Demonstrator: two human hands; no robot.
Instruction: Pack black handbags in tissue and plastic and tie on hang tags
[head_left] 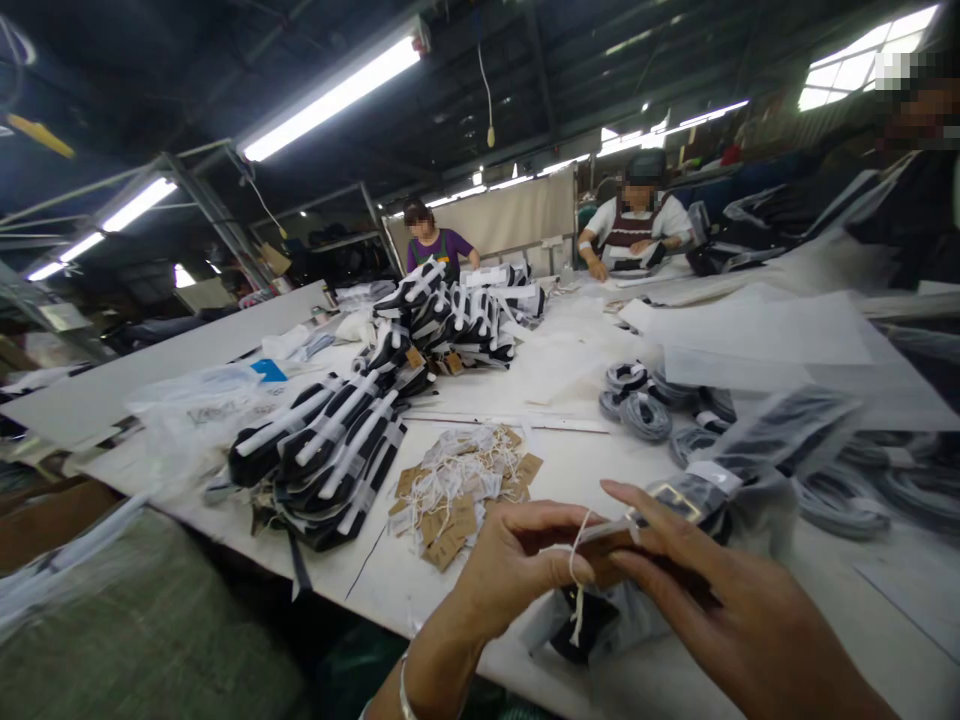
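Observation:
My left hand (pixel 499 570), with a bangle at its wrist, pinches a brown hang tag (pixel 600 545) between thumb and fingers. A looped white string (pixel 576 600) hangs from it, its knotted ends dangling. The tag's other end is in my right hand (pixel 720 590), whose thumb and fingers close on it. Below and behind the hands lies a black strap-like item in clear plastic (pixel 581 630), partly hidden by them. A gold-coloured buckle (pixel 682 503) and a white paper band (pixel 712 477) show just past my right fingers.
A heap of brown tags with strings (pixel 450 520) lies left of my hands. Farther left are stacked black items with white bands (pixel 330 440); another pile (pixel 450 310) stands behind. Coiled grey bundles (pixel 645 415) lie right. Two people (pixel 439 245) work across the white table (pixel 559 455).

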